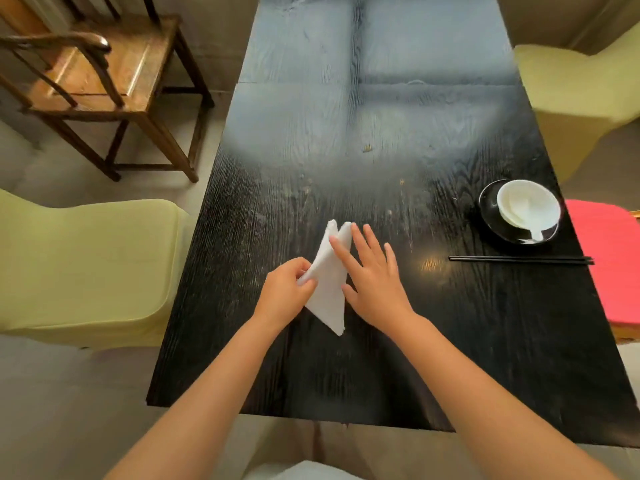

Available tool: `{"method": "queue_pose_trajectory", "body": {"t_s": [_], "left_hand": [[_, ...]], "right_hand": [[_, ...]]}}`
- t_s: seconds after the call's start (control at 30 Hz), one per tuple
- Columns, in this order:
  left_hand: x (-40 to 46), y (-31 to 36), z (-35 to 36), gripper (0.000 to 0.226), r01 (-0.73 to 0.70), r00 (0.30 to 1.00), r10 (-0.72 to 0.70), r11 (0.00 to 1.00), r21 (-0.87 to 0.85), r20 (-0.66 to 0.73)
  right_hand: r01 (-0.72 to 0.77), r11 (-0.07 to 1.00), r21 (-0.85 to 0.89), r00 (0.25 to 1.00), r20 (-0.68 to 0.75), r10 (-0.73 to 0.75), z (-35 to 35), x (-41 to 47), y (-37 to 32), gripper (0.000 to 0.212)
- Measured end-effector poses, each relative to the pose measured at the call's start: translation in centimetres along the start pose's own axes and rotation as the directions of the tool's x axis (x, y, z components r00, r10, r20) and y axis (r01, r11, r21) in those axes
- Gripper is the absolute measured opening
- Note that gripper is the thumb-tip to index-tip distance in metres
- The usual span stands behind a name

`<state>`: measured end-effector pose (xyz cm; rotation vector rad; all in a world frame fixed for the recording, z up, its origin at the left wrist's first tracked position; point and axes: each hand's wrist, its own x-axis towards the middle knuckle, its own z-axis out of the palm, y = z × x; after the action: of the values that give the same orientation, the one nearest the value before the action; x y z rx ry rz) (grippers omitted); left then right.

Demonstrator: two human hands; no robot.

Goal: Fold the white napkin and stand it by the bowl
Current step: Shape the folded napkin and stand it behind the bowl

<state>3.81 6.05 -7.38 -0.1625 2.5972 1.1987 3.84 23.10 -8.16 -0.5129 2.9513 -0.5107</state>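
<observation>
White paper napkin (329, 285), folded into a long triangle w/ two peaks at the far end, lies on the black wood-grain table (450, 341), approx centre, just in front of the person. Left hand (285, 294) pinches the napkin's left corner btwn thumb & fingers, lifting that edge a bit. Right hand (372, 277) is flat & spread, palm down, pressing on the napkin's right side; not gripping anything.

White ceramic bowl (528, 206) sits on a round black glossy saucer (491, 223) at the table's right edge, well apart from the napkin. Something white w/ a handle rests in the bowl, prob. a spoon, hard to tell. Pair of thin black chopsticks (519, 259) lies flat just near side of the saucer.
</observation>
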Motion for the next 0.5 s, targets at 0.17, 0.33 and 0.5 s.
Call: {"method": "queue_pose_trajectory", "body": {"t_s": [0.17, 0.33, 0.5], "left_hand": [[-0.5, 4.1, -2.5, 0.011, -0.177, 0.978, 0.16, 0.975, 0.131, 0.132], [-1.3, 6.4, -3.8, 0.011, -0.214, 0.965, 0.203, 0.975, 0.055, 0.164], [-2.7, 5.6, -4.4, 0.013, -0.091, 0.971, 0.117, 0.988, -0.128, 0.209]], "right_hand": [[0.084, 0.996, 0.021, 0.942, 0.325, -0.086, -6.3, 1.3, 1.4, 0.047], [-0.043, 0.968, 0.249, 0.964, 0.265, -0.026, -10.4, 0.1, 1.4, 0.014], [-0.143, 0.884, 0.445, 0.969, 0.246, 0.033, -12.2, -2.0, 2.1, 0.011]]}}
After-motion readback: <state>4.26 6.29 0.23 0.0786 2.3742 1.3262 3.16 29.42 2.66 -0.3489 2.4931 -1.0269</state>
